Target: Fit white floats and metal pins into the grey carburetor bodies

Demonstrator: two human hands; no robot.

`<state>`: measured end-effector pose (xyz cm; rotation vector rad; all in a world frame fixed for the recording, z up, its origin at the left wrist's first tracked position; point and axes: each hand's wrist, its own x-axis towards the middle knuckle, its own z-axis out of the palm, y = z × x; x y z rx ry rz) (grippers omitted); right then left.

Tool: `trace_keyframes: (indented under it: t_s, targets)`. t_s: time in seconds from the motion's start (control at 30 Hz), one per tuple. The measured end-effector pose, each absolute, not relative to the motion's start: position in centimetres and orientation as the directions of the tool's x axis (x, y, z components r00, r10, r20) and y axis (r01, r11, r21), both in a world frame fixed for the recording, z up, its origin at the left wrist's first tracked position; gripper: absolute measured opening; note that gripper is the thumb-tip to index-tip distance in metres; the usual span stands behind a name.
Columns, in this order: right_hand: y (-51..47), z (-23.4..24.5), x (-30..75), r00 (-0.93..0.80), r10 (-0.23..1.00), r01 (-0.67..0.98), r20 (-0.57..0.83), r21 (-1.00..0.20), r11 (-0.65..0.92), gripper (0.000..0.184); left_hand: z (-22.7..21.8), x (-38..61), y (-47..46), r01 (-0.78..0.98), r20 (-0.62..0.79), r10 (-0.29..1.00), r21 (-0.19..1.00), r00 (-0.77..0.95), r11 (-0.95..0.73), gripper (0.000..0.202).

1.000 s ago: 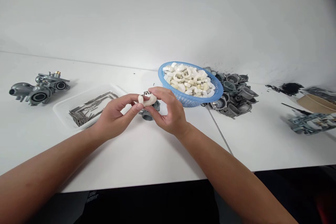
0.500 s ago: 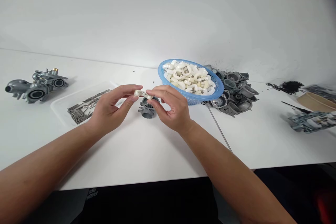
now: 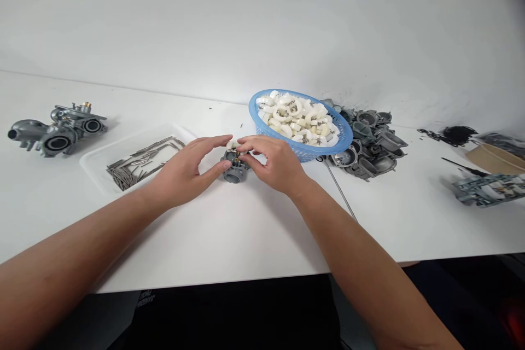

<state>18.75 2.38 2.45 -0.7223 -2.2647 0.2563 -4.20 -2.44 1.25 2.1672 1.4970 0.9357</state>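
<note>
A grey metal carburetor body (image 3: 235, 171) stands on the white table (image 3: 229, 240) in front of me. My left hand (image 3: 189, 168) and my right hand (image 3: 274, 164) meet over it, each pinching an end of a small white plastic float (image 3: 232, 146) that rests on top of the body. My left thumb touches the body's side. Behind my right hand stands a blue plastic basket (image 3: 301, 123) heaped with several more white floats.
A clear tray (image 3: 135, 159) of thin metal pins lies at the left. Two assembled carburetors (image 3: 57, 130) sit at the far left. A pile of grey metal parts (image 3: 369, 142) lies right of the basket, a thin rod (image 3: 340, 197) beside it. More parts (image 3: 486, 188) sit far right.
Both hands have lowered the white float from the air down onto the grey carburetor body. The float was turned from on edge to flat on the way.
</note>
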Motion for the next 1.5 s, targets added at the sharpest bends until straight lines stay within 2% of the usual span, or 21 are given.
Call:
trace_keyframes:
  t_s: [0.17,0.37,0.4,0.53,0.6,0.83,1.1,1.23,1.37,1.5]
  targets:
    - [2.2,3.3,19.1,-0.593,0.605,0.432,0.531,-0.424,0.796,0.013,1.2,-4.3,-2.5,0.726,0.217,0.933,0.585,0.288,-0.361,0.070]
    - [2.2,3.8,19.4,-0.612,0.668,0.314,0.424,-0.645,0.697,0.011,1.1,-4.2,-2.4,0.712,0.183,0.914,0.579,0.361,-0.397,0.071]
    - [2.1,3.8,19.4,-0.614,0.673,0.287,0.413,-0.677,0.677,0.017,1.0,-4.2,-2.4,0.706,0.184,0.911,0.581,0.369,-0.404,0.069]
    - [2.1,3.7,19.6,-0.585,0.714,0.268,0.385,-0.739,0.618,0.063,0.8,-4.4,-2.3,0.713,0.191,0.912,0.574,0.362,-0.403,0.067]
    - [2.1,3.5,19.6,-0.583,0.726,0.284,0.366,-0.746,0.603,0.071,0.7,-4.4,-2.2,0.716,0.190,0.918,0.578,0.349,-0.392,0.067]
    - [1.9,3.0,19.2,-0.553,0.756,0.230,0.350,-0.808,0.542,0.065,0.4,-4.3,-2.0,0.714,0.161,0.932,0.604,0.326,-0.354,0.072]
    - [2.0,2.7,18.9,-0.458,0.801,0.274,0.385,-0.796,0.540,0.074,1.3,-4.3,-2.4,0.723,0.128,0.923,0.587,0.363,-0.366,0.068]
    - [2.0,2.8,18.9,-0.448,0.799,0.318,0.401,-0.764,0.562,0.067,1.2,-4.2,-2.5,0.725,0.121,0.929,0.593,0.349,-0.350,0.070]
    - [2.1,3.0,18.9,-0.508,0.757,0.328,0.411,-0.720,0.611,0.055,1.2,-4.0,-2.6,0.704,0.122,0.926,0.616,0.357,-0.353,0.071]
    - [2.1,3.1,18.9,-0.553,0.729,0.327,0.402,-0.701,0.634,0.050,1.3,-3.9,-2.6,0.677,0.134,0.927,0.648,0.349,-0.349,0.068]
